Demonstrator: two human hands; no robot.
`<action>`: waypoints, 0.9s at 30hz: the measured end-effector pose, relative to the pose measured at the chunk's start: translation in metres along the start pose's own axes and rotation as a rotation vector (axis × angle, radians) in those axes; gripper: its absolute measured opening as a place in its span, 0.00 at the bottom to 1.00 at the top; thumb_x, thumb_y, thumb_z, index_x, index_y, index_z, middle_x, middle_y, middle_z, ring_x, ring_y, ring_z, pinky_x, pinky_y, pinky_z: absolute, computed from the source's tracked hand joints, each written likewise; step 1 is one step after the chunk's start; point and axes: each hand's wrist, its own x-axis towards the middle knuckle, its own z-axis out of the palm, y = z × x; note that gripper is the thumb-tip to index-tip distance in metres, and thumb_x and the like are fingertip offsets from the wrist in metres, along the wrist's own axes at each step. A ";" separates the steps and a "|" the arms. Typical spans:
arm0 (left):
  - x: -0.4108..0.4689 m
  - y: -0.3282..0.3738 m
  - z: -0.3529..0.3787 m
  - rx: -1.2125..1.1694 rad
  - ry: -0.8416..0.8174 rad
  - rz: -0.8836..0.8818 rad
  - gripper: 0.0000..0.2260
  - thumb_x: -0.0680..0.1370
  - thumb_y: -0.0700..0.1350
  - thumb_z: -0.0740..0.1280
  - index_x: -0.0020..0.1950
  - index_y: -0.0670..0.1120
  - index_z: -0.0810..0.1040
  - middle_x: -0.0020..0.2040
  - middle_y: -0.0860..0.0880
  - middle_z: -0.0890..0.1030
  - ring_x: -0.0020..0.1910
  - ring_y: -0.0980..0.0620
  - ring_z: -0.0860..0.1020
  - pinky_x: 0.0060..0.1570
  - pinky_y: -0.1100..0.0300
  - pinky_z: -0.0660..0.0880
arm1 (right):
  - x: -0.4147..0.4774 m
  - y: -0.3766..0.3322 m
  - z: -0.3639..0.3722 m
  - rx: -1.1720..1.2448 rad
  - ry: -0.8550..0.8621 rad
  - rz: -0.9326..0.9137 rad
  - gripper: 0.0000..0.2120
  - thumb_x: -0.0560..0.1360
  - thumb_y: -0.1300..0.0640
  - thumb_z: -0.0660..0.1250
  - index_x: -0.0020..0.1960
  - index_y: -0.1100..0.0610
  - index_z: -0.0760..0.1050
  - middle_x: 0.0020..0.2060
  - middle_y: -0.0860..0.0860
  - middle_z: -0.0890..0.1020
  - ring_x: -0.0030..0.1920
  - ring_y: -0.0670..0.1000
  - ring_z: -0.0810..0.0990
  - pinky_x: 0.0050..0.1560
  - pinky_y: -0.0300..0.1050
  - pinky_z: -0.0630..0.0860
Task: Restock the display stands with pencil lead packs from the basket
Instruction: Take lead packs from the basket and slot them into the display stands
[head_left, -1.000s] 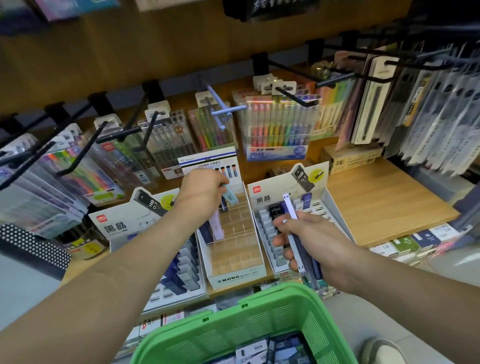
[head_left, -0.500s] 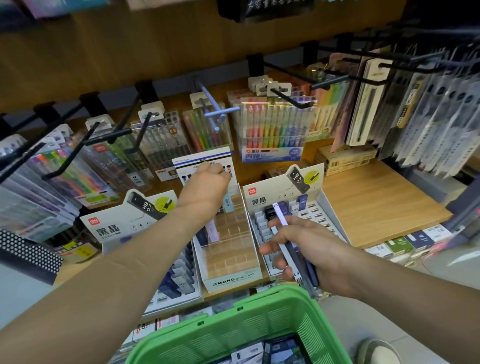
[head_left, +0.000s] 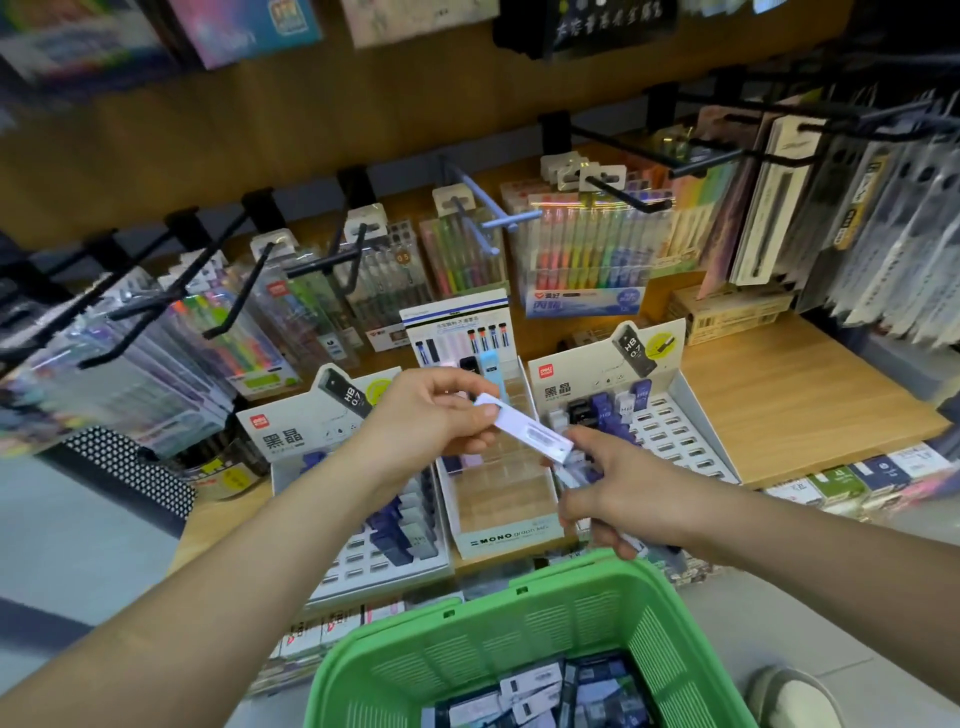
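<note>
Above the middle stand (head_left: 506, 538), the left hand (head_left: 431, 415) pinches a white lead pack (head_left: 524, 432) by its upper end; the right hand (head_left: 623, 493) curls around spare packs (head_left: 571, 470). More lie in the basket (head_left: 519, 613). Best slid upright, square into an empty cell (head_left: 498, 470).

A stationery shop, seemingly: pen packs (head_left: 587, 260) on hooks (head_left: 623, 195), lead display stands (head_left: 613, 384).

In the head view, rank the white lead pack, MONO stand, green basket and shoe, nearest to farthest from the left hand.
1. white lead pack: pinched by the left hand.
2. MONO stand: just below it.
3. green basket: nearer the person.
4. shoe: floor, far right.
</note>
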 end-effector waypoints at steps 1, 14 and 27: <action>-0.003 0.000 -0.007 0.008 0.014 0.006 0.05 0.75 0.33 0.69 0.47 0.41 0.81 0.39 0.40 0.84 0.33 0.52 0.82 0.34 0.64 0.79 | 0.000 0.001 -0.001 -0.015 0.025 0.023 0.17 0.76 0.66 0.65 0.60 0.50 0.68 0.32 0.56 0.79 0.20 0.49 0.68 0.23 0.41 0.65; -0.027 -0.031 -0.025 0.092 0.031 0.001 0.08 0.71 0.44 0.72 0.42 0.40 0.83 0.34 0.41 0.83 0.29 0.52 0.79 0.32 0.64 0.78 | 0.015 -0.013 0.025 0.273 -0.038 0.064 0.05 0.77 0.61 0.70 0.52 0.58 0.75 0.37 0.56 0.84 0.23 0.47 0.70 0.22 0.39 0.68; 0.010 -0.041 -0.040 0.652 0.323 0.285 0.05 0.74 0.45 0.73 0.39 0.54 0.80 0.36 0.57 0.82 0.36 0.60 0.79 0.41 0.63 0.75 | 0.025 -0.010 0.023 0.599 0.038 0.264 0.15 0.74 0.76 0.54 0.53 0.59 0.69 0.33 0.57 0.70 0.23 0.51 0.68 0.22 0.40 0.71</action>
